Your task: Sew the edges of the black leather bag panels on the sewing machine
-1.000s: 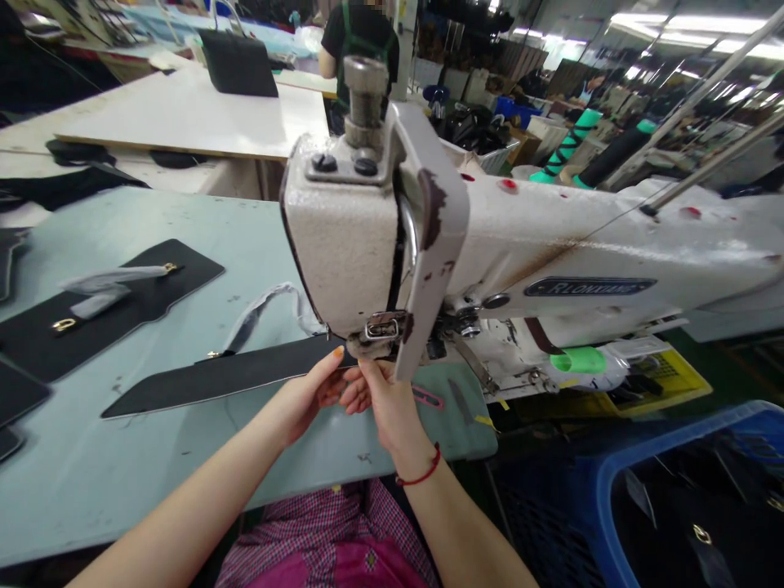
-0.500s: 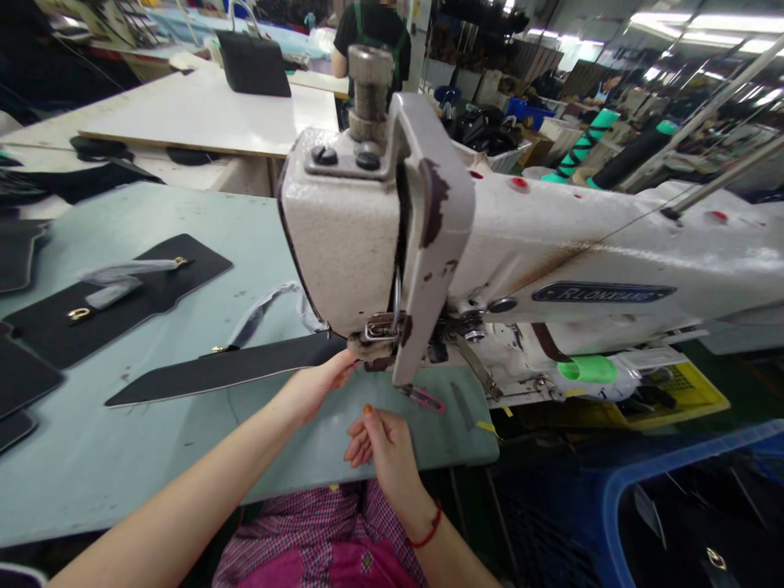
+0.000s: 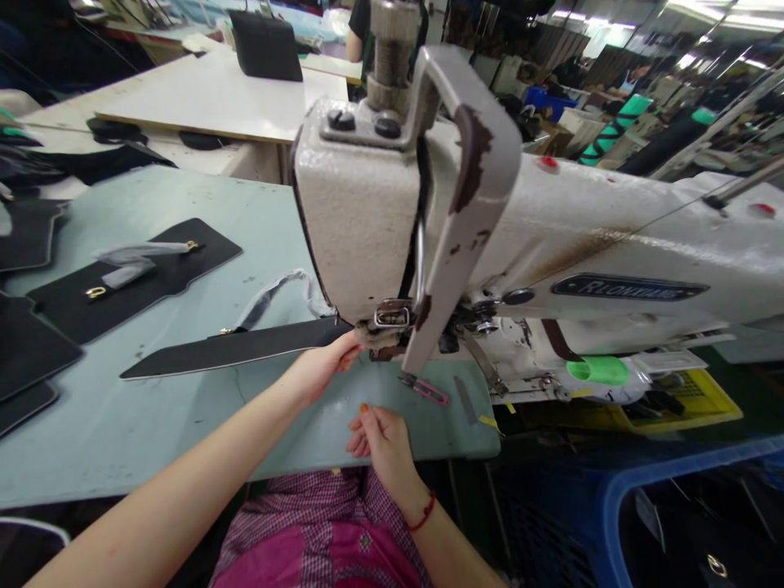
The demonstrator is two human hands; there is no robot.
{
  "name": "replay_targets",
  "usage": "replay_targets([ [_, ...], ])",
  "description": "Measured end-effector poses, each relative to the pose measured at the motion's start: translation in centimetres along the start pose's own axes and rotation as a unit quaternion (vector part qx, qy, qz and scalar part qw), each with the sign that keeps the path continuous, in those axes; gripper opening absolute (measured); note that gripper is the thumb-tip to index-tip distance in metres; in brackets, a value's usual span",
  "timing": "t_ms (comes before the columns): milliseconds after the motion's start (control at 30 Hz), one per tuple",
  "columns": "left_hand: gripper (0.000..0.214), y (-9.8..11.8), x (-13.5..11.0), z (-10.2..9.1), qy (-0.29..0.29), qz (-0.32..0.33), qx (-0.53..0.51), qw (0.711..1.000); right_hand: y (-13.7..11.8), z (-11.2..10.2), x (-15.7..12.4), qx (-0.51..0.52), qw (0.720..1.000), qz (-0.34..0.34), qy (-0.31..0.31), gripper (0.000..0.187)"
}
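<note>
My left hand [image 3: 331,363] is at the sewing machine [image 3: 361,196], its fingers closed on the near edge of a black leather-like panel [image 3: 245,347] by the presser foot. The panel's right end is hidden behind the machine head. A strap in clear plastic wrap [image 3: 278,290] with a gold fitting lies along the panel's far side. My right hand [image 3: 383,445] hovers or rests near the table's front edge; I cannot tell which. It is loosely open, thumb apart and fingers slightly curled, with nothing visible in it. Pink-handled thread snips [image 3: 427,390] lie beyond it.
Several black panels [image 3: 131,282] lie at left on the pale green table [image 3: 184,457], one with a wrapped strap. Blue crates [image 3: 618,506] stand at lower right, a yellow basket [image 3: 698,400] behind. A white table [image 3: 214,102] bears a black bag [image 3: 266,45]; a person [image 3: 360,37] stands beyond.
The view has tilted down and shifted slightly, so the machine appears larger and more to the right. My left hand keeps its hold on the panel at the machine; my right hand barely changes.
</note>
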State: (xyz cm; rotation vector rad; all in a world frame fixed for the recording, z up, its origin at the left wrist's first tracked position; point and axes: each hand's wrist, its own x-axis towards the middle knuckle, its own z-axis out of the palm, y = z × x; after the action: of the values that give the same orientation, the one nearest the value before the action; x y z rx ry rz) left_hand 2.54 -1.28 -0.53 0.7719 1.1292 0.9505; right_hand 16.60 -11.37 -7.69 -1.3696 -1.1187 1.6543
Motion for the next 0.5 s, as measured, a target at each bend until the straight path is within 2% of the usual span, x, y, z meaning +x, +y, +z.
replay_targets([
  [233,0.036,-0.7,-0.1,0.7,0.027,0.018,-0.041,0.999,0.0,-0.1,-0.1,-0.019,1.0,-0.004,-0.005,0.059],
  [500,0.034,-1.7,-0.9,3.1,0.138,0.057,-0.085,0.985,-0.2,-0.3,-0.2,-0.022,1.0,-0.015,-0.015,0.053],
])
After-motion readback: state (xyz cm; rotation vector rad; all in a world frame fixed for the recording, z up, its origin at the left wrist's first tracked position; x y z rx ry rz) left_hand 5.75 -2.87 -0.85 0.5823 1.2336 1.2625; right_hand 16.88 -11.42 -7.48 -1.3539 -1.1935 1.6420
